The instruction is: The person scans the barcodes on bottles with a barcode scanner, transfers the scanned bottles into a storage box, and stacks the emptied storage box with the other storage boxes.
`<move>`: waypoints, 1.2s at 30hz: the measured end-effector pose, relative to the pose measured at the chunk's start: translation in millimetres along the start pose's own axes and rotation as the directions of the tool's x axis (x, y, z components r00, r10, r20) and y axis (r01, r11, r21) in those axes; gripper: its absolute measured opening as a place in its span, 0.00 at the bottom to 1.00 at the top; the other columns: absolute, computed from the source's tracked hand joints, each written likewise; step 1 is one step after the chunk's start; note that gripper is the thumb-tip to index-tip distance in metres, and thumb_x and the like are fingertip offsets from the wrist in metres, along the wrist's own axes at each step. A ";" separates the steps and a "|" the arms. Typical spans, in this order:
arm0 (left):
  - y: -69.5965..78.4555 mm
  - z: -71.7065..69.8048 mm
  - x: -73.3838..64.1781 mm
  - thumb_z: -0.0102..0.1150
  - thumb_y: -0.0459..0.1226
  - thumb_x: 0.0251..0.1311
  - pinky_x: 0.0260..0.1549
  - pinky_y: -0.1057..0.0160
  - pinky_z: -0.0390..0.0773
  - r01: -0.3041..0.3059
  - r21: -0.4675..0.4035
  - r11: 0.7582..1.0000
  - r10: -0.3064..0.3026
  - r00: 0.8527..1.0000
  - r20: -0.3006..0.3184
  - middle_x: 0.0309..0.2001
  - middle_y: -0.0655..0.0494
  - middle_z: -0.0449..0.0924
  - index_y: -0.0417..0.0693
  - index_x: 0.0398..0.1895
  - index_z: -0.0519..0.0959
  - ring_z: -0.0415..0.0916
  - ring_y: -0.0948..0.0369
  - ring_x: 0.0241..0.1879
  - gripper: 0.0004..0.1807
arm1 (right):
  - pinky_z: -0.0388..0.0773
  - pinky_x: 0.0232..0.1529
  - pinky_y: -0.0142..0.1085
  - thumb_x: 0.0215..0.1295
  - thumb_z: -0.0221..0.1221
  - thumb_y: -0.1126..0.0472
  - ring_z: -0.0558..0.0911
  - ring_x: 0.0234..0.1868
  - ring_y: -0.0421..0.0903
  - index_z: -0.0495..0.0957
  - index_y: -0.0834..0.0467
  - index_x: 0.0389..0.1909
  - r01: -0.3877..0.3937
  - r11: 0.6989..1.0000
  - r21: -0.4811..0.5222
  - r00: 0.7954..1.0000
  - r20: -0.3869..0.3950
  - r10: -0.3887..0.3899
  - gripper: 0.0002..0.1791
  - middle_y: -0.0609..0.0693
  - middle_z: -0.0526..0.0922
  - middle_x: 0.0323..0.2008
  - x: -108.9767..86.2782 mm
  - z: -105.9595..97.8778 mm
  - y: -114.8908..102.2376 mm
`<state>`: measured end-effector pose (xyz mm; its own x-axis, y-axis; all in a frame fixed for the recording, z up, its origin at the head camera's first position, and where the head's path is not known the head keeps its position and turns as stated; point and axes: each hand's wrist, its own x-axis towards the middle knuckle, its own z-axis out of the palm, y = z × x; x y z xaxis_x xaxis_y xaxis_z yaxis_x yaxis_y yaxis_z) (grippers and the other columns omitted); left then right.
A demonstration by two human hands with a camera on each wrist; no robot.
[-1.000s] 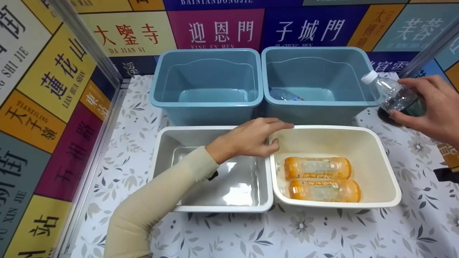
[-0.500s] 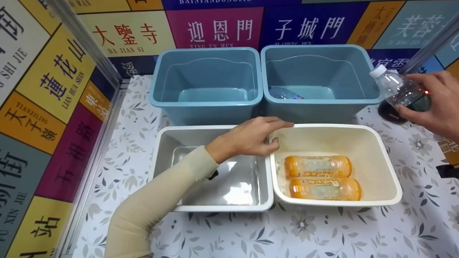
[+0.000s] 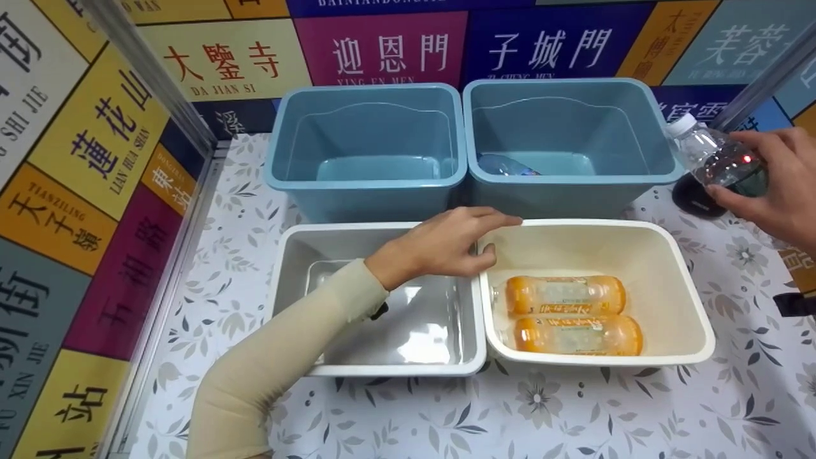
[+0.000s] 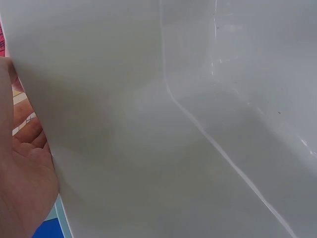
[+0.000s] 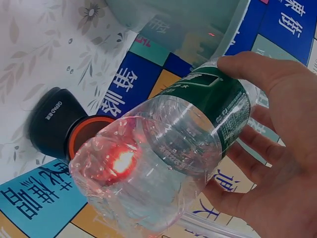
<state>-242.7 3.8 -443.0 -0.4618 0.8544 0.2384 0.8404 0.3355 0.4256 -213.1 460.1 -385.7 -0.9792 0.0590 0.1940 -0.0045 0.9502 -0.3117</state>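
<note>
My right hand [image 3: 790, 185] grips a clear plastic bottle [image 3: 698, 143] by its sides, beside the right blue bin [image 3: 574, 181]. The bottle has a white cap and a green label [image 5: 223, 96]. Below it stands a black device [image 3: 696, 199] with an orange-ringed window [image 5: 91, 134], and a red light glows on the bottle's base end. My left hand [image 3: 446, 245] rests over the shared rims of the grey bin [image 3: 376, 299] and the cream bin [image 3: 574, 248], index finger stretched toward the cream bin's back corner. In the left wrist view its fingers lie loosely bent outside the grey wall.
Two orange bottles [image 3: 567, 295] lie side by side in the cream bin. A bluish bottle [image 3: 503, 166] lies in the right blue bin. Left of that stands another blue bin [image 3: 366, 185]. Printed walls [image 3: 382, 48] close off the back and left.
My right hand has shifted the bottle slightly right and up, away from the blue bin's rim. A red light now shows on it. The left hand has stayed put.
</note>
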 end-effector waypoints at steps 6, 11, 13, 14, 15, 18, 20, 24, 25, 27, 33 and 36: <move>0.0 0.0 -0.2 0.48 0.42 0.62 0.48 0.68 0.80 0.006 0.006 1.000 -0.006 1.000 -0.001 0.63 0.56 0.79 0.53 0.71 0.71 0.78 0.66 0.46 0.31 | 0.67 0.67 0.51 0.60 0.68 0.59 0.61 0.62 0.64 0.60 0.57 0.76 0.014 1.000 -0.016 0.999 -0.042 -0.014 0.43 0.67 0.62 0.65 2.9 6.0 5.6; 0.7 -0.8 0.1 0.48 0.42 0.62 0.49 0.68 0.80 0.009 0.003 1.000 -0.009 1.000 0.006 0.63 0.56 0.78 0.54 0.71 0.70 0.78 0.66 0.46 0.31 | 0.67 0.64 0.56 0.60 0.68 0.61 0.61 0.61 0.66 0.60 0.59 0.75 0.008 1.000 -0.027 0.999 -0.052 -0.010 0.43 0.69 0.62 0.65 3.9 10.3 10.8; 1.0 -1.2 0.4 0.48 0.42 0.62 0.48 0.69 0.80 0.008 0.000 1.000 -0.008 1.000 0.006 0.63 0.56 0.78 0.54 0.71 0.70 0.78 0.66 0.45 0.31 | 0.66 0.66 0.61 0.60 0.68 0.61 0.61 0.62 0.67 0.59 0.59 0.75 0.002 1.000 -0.020 0.999 -0.050 -0.003 0.43 0.69 0.62 0.65 3.7 10.9 12.0; 1.2 -1.6 0.4 0.48 0.42 0.62 0.47 0.69 0.80 0.008 -0.002 1.000 -0.008 1.000 0.007 0.64 0.56 0.78 0.54 0.71 0.70 0.78 0.66 0.45 0.31 | 0.65 0.66 0.63 0.60 0.68 0.61 0.60 0.62 0.67 0.59 0.59 0.75 0.000 1.000 -0.019 0.999 -0.050 -0.001 0.43 0.69 0.62 0.65 3.8 10.8 12.2; 1.3 -1.8 0.4 0.48 0.42 0.62 0.47 0.69 0.80 0.008 -0.004 1.000 -0.008 1.000 0.006 0.64 0.56 0.78 0.54 0.71 0.70 0.78 0.66 0.44 0.31 | 0.65 0.66 0.65 0.60 0.68 0.61 0.60 0.63 0.67 0.59 0.59 0.75 -0.002 1.000 -0.018 0.999 -0.049 0.001 0.43 0.69 0.62 0.65 3.8 10.6 12.4; 1.8 -2.2 0.2 0.48 0.41 0.62 0.48 0.68 0.80 0.006 -0.005 1.000 -0.006 1.000 0.001 0.63 0.56 0.79 0.54 0.71 0.71 0.78 0.65 0.46 0.31 | 0.65 0.65 0.66 0.61 0.67 0.60 0.60 0.63 0.66 0.59 0.59 0.75 -0.004 1.000 -0.020 0.999 -0.048 0.003 0.43 0.69 0.62 0.66 3.9 10.2 12.9; 1.7 -2.2 0.0 0.47 0.41 0.61 0.49 0.67 0.80 0.009 -0.008 1.000 -0.009 1.000 0.001 0.62 0.56 0.79 0.54 0.71 0.71 0.78 0.65 0.48 0.31 | 0.66 0.64 0.67 0.61 0.67 0.59 0.60 0.64 0.66 0.59 0.59 0.76 -0.007 1.000 -0.025 0.999 -0.044 0.005 0.43 0.69 0.61 0.66 4.0 9.7 13.1; 1.3 -1.7 0.2 0.47 0.42 0.61 0.49 0.67 0.80 0.012 -0.013 1.000 -0.012 1.000 0.005 0.62 0.56 0.79 0.55 0.71 0.71 0.78 0.65 0.49 0.31 | 0.65 0.64 0.68 0.61 0.67 0.59 0.59 0.64 0.66 0.59 0.59 0.76 -0.013 0.999 -0.032 0.999 -0.031 0.012 0.43 0.69 0.61 0.66 3.8 9.1 12.4; 1.0 -1.5 0.2 0.47 0.42 0.61 0.49 0.67 0.80 0.013 -0.015 1.000 -0.013 1.000 0.008 0.62 0.56 0.79 0.55 0.71 0.71 0.78 0.65 0.49 0.31 | 0.65 0.64 0.67 0.60 0.67 0.60 0.60 0.63 0.67 0.59 0.59 0.75 -0.011 0.999 -0.034 0.999 -0.031 0.010 0.43 0.69 0.61 0.65 3.6 9.0 12.1; 0.7 -1.0 0.4 0.47 0.42 0.61 0.49 0.67 0.81 0.009 -0.014 1.000 -0.009 1.000 0.010 0.62 0.56 0.79 0.54 0.71 0.71 0.78 0.65 0.49 0.31 | 0.65 0.64 0.67 0.60 0.67 0.61 0.60 0.63 0.67 0.59 0.59 0.75 -0.013 0.999 -0.035 1.000 -0.028 0.012 0.44 0.69 0.61 0.65 3.1 8.9 11.1; 0.1 -0.7 0.3 0.47 0.42 0.62 0.49 0.67 0.81 0.009 -0.012 1.000 -0.009 1.000 0.010 0.63 0.55 0.79 0.54 0.71 0.71 0.79 0.64 0.48 0.31 | 0.63 0.65 0.67 0.59 0.67 0.63 0.59 0.63 0.68 0.59 0.60 0.75 0.005 0.999 -0.045 0.999 -0.034 -0.007 0.44 0.70 0.61 0.65 2.9 7.7 8.8; -0.3 -0.4 -0.7 0.47 0.42 0.61 0.48 0.68 0.81 0.011 -0.015 1.000 -0.011 1.000 0.006 0.63 0.55 0.79 0.54 0.71 0.70 0.79 0.65 0.47 0.31 | 0.63 0.64 0.66 0.59 0.67 0.63 0.60 0.62 0.68 0.59 0.60 0.75 0.026 0.998 -0.057 0.999 -0.043 -0.028 0.44 0.70 0.62 0.64 4.1 6.4 7.7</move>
<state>-242.8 2.9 -443.0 -0.4691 0.8531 0.2282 0.8310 0.3389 0.4411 -218.4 465.7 -393.2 -0.9690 0.0454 0.2429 -0.0182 0.9672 -0.2532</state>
